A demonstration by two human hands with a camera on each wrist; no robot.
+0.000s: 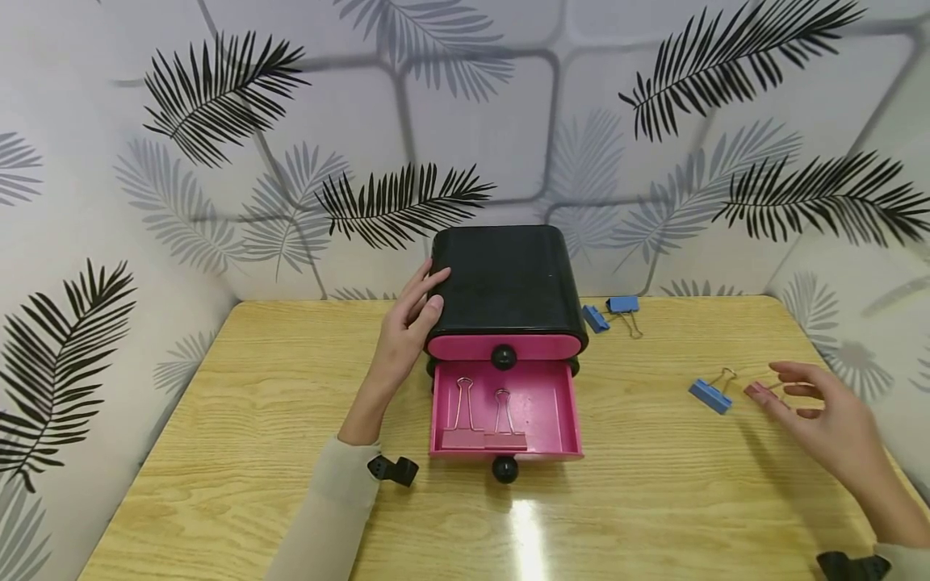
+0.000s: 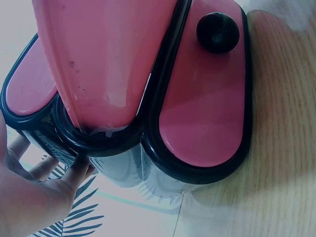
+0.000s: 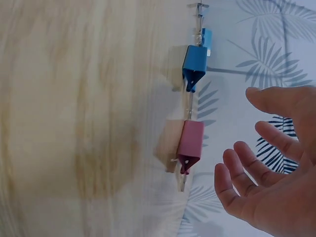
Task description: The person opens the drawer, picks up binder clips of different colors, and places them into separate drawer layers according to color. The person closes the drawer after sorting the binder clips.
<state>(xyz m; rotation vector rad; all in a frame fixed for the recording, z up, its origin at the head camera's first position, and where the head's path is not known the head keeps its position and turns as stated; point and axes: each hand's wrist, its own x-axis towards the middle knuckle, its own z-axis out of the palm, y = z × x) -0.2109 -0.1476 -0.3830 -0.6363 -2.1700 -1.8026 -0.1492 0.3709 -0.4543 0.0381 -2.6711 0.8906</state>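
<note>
My left hand (image 1: 407,323) rests against the left side of a black box (image 1: 508,278) with pink drawers, its fingers fairly straight. The middle drawer (image 1: 543,403) is pulled out; two pink binder clips (image 1: 463,438) lie side by side at its front left. Off to the right, my right hand (image 1: 828,415) hovers by a pink binder clip (image 3: 190,140) on the table. In the right wrist view a gap separates its spread fingers (image 3: 247,163) from that clip. Just left of the clip lies a blue binder clip (image 1: 710,396).
Two more blue binder clips (image 1: 622,304) lie near the table's back edge, right of the box. Round black knobs (image 1: 504,469) stick out from the drawer fronts. A patterned wall covering (image 1: 479,121) encloses the back and sides of the wooden table (image 1: 291,387).
</note>
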